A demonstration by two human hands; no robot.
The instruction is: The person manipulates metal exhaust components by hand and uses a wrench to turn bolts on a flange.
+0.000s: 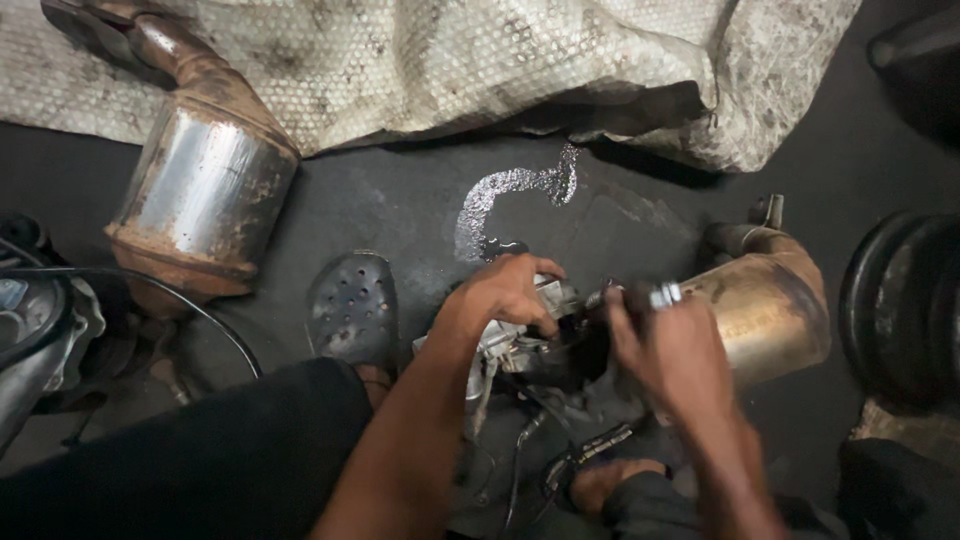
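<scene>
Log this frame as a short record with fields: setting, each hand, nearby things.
setting: dark oily floor, wet streak
left hand: gripping a small metal engine part
right hand: on the same part, ring on one finger
nearby: rusty exhaust canister, second canister, dirty sheet, perforated clog, tyre

The dark floor [400, 200] carries a dirty sheet [450, 60] along the top, a rusty exhaust can [205, 195] at left, another [765, 300] at right, a wet spill [500, 195] between them, and a tyre [900, 305] at the right edge.
</scene>
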